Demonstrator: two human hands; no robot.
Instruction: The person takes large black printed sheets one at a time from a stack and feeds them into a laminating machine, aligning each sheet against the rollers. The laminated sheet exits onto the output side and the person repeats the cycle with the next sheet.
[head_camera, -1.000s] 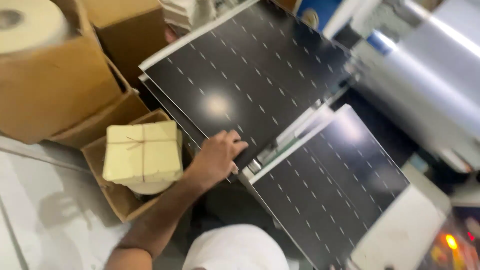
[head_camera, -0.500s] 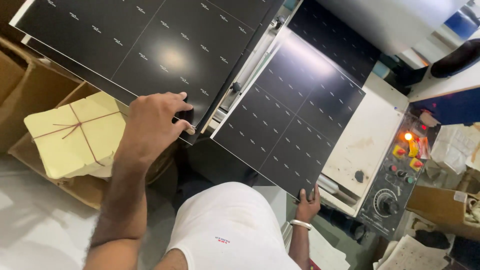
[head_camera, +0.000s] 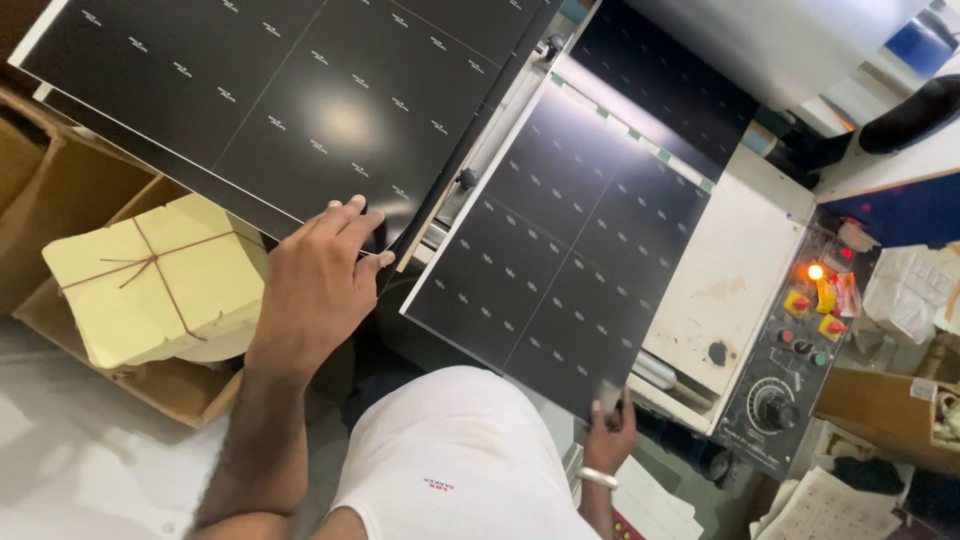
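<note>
Machine bed | left hand (head_camera: 315, 285) still flat on black stack (head_camera: 290, 100) | right hand (head_camera: 610, 435) still pinching sheet (head_camera: 570, 250)

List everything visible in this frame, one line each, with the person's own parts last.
Stack of printed sheets: one, glossy black, upper left.
Single printed sheet: one, glossy black, centre, on the machine.
Tied paper bundle: one, pale yellow, in a cardboard box, left.
Control panel: one, dark with red buttons and a lit orange lamp, right.
Left hand: on the stack's near edge.
Right hand: grips the single sheet's near corner.
</note>
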